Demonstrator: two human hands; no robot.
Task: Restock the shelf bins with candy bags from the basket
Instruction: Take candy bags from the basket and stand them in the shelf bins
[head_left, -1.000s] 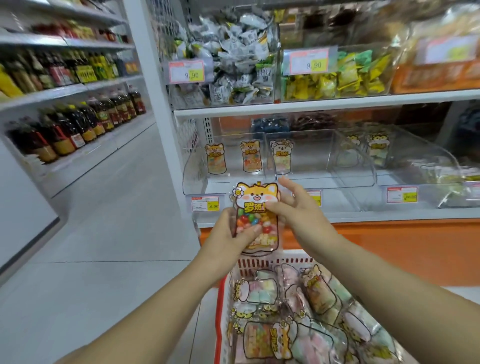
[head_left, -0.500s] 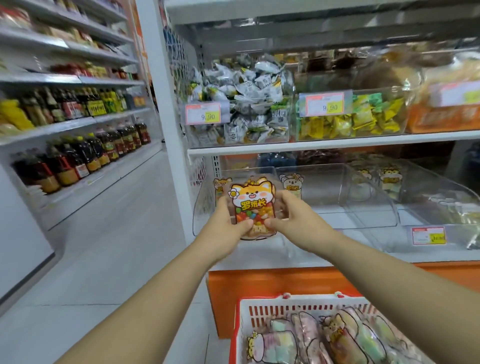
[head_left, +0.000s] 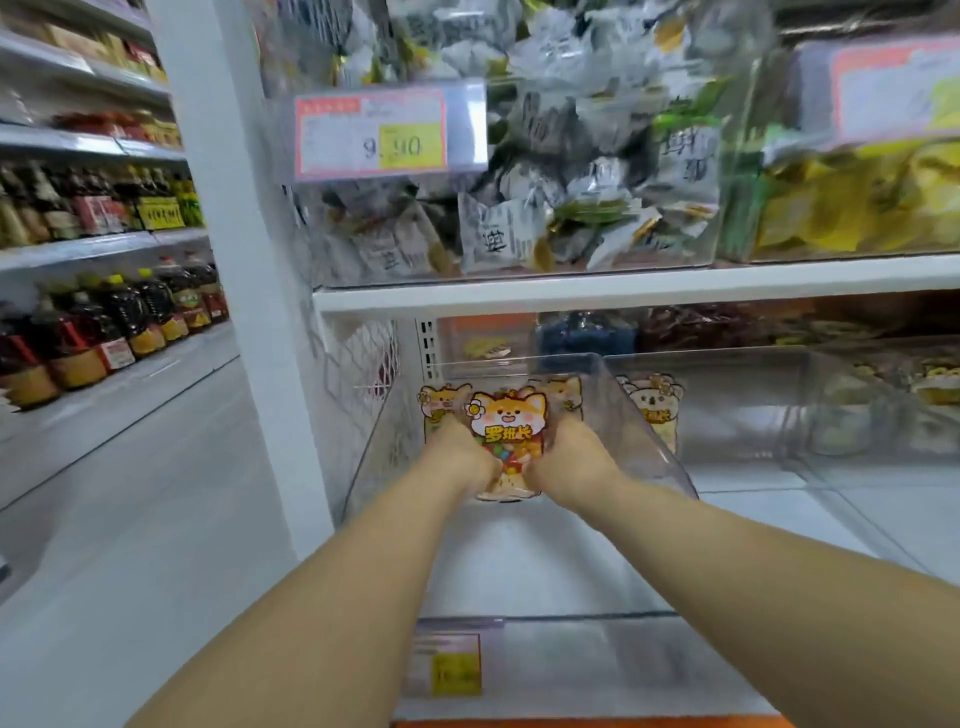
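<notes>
Left hand (head_left: 460, 457): reaches into the clear bin and grips the candy bag by its lower left edge, fingers curled round it.
Right hand (head_left: 563, 462): grips the bag's lower right edge the same way, close beside the left hand.
Bottle shelves (head_left: 104, 322): rows of dark bottles with yellow and red labels, across the aisle on the left.
Upper shelf (head_left: 623, 291): a white board just above the clear bin. It carries the sweets bin.
Sweets bin (head_left: 545, 182): piled with grey-white wrapped sweets, blurred.
Clear bin (head_left: 644, 441): leftmost on the lower shelf, with see-through walls.
Candy bag (head_left: 509, 431): upright between both hands, deep inside the clear bin, cartoon dog face towards the camera.
Back bags (head_left: 439, 402): similar bags standing at the rear of the clear bin, just behind the held one.
Upper price tag (head_left: 371, 132): on the sweets bin's front, reads 9.90.
Lower price tag (head_left: 449, 665): yellow and white, on the clear bin's front lip, too blurred to read.
</notes>
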